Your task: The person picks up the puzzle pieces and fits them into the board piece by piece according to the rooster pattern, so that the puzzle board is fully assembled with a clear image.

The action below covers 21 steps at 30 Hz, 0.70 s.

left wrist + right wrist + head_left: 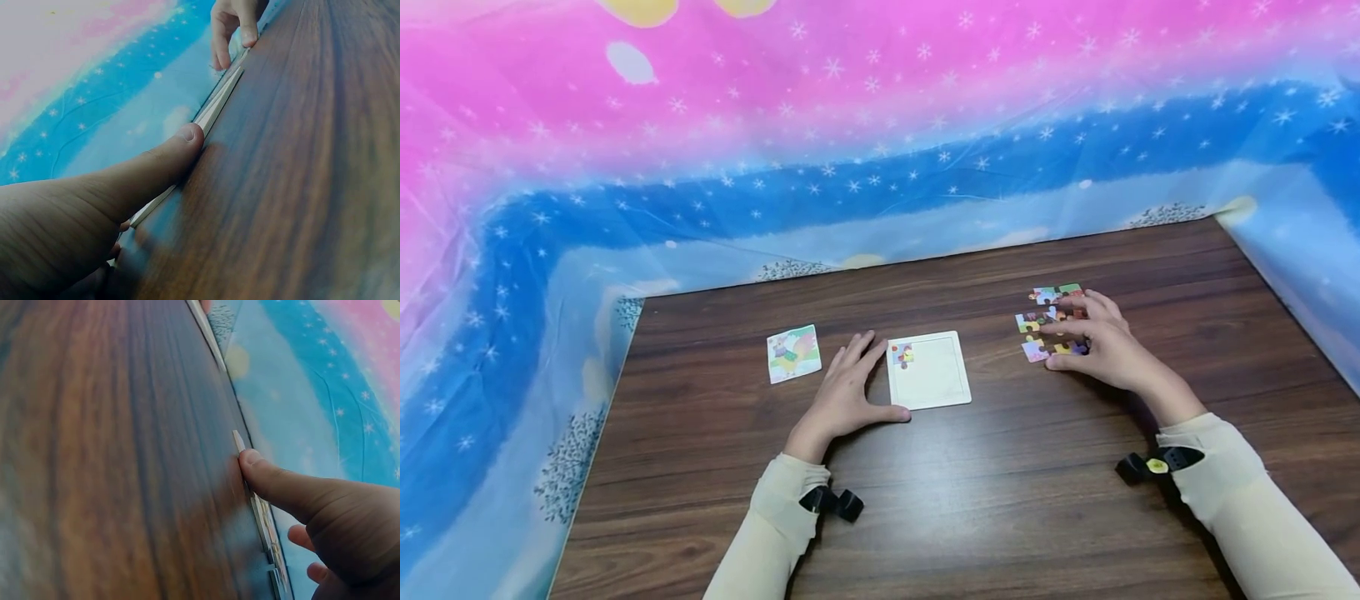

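A white square puzzle tray (pixel 931 379) lies on the table, with one colourful puzzle piece (pixel 903 355) in its upper left corner. My left hand (pixel 847 392) rests at the tray's left side, thumb by the lower left corner and fingers spread along the left edge. In the left wrist view the thumb (pixel 181 147) overlaps the tray's edge. Over a group of loose puzzle pieces (pixel 1033 323) at the right, my right hand (pixel 1101 342) spreads its fingers and hides part of them. Its thumb (pixel 265 472) is right at the edge of a piece in the right wrist view.
Left of the left hand lies a square picture card (pixel 793 354) showing a cartoon animal. The dark wooden table (pixel 970 508) ends at the back and sides against a pink and blue snowflake cloth (pixel 880 133).
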Motion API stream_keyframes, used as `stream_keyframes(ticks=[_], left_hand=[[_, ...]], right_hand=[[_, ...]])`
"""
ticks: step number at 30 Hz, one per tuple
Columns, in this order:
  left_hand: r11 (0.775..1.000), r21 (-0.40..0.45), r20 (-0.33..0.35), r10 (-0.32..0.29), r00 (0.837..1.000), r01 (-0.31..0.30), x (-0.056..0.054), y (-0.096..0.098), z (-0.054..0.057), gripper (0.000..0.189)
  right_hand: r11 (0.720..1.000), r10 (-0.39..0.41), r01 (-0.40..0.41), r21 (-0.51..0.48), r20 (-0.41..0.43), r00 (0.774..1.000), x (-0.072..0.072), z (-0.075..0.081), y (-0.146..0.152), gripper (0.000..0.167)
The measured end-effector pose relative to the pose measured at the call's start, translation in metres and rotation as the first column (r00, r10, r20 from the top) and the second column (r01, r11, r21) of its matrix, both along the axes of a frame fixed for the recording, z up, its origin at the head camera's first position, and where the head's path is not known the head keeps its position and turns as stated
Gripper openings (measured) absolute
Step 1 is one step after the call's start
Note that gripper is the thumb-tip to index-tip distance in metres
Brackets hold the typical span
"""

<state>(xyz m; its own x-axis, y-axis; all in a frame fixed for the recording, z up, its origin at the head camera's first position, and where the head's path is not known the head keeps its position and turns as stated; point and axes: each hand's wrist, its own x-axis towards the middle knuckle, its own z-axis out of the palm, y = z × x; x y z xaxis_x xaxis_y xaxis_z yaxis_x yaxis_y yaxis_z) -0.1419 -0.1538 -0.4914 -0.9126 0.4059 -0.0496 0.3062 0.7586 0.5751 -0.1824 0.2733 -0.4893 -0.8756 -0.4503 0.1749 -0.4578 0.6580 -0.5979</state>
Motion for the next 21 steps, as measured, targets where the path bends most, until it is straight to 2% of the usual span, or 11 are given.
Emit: stream_keyframes(ticks=[9,21], left_hand=[[1.0,0.004,0.003,-0.002,1.0,0.002,-0.0009,-0.0002,0.0,0.118],[1.0,-0.027,-0.006,0.0,1.0,-0.001,0.0005,0.0018,0.0008,0.12]], right_hand=[[1.0,0.008,-0.008,-0.016,-0.021,1.0,-0.0009,-0.0042,-0.0012,0.037],[1.0,0.009,-0.01,0.011,0.068,0.998,0.0009,0.0043,-0.0075,0.024]])
